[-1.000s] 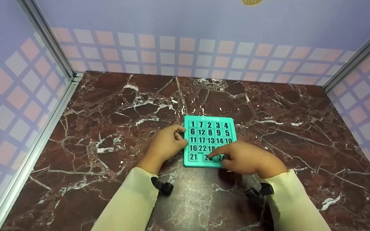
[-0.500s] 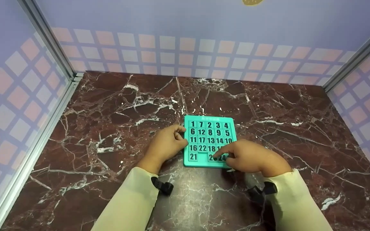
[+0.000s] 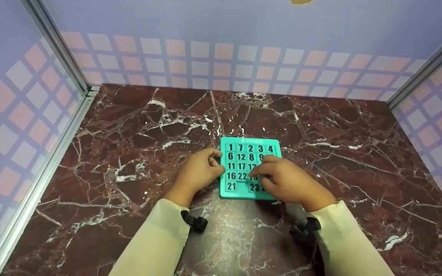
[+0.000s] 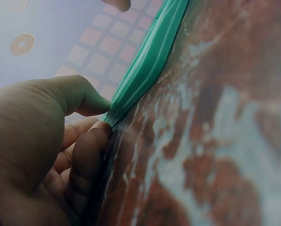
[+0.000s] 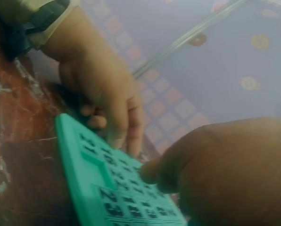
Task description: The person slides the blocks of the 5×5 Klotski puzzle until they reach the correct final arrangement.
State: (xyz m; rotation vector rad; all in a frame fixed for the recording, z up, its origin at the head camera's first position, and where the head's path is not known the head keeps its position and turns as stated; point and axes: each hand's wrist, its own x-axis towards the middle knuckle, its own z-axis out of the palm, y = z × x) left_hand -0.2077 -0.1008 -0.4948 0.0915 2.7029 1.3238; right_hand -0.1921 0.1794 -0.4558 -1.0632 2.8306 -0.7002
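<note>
A teal number slide puzzle [image 3: 240, 195] lies flat on the table, its black-numbered tiles set in a tray. My left hand [image 3: 200, 168] holds the puzzle's left edge, thumb and fingers pinching the rim [image 4: 140, 75] in the left wrist view. Over the right half reaches my right hand [image 3: 288, 180], its index fingertip at tile 18, right beside tile 22 [image 3: 243, 176]. An unfilled slot in the bottom row separates tile 21 [image 3: 231, 186] from tile 23 [image 3: 254, 187]; the right wrist view also shows this slot [image 5: 93, 165]. The right hand hides several tiles on the right.
The dark red marble table [image 3: 148, 115] has white veins and spreads around the puzzle. Purple panels with pink and white squares stand behind [image 3: 244, 23] and at both sides. Black camera straps [image 3: 194, 221] sit on both wrists.
Tile 23 has slid right against tile 24, widening the slot beside 21. My right index finger has since moved up from 23 to tile 18. The left hand has stayed at the edge.
</note>
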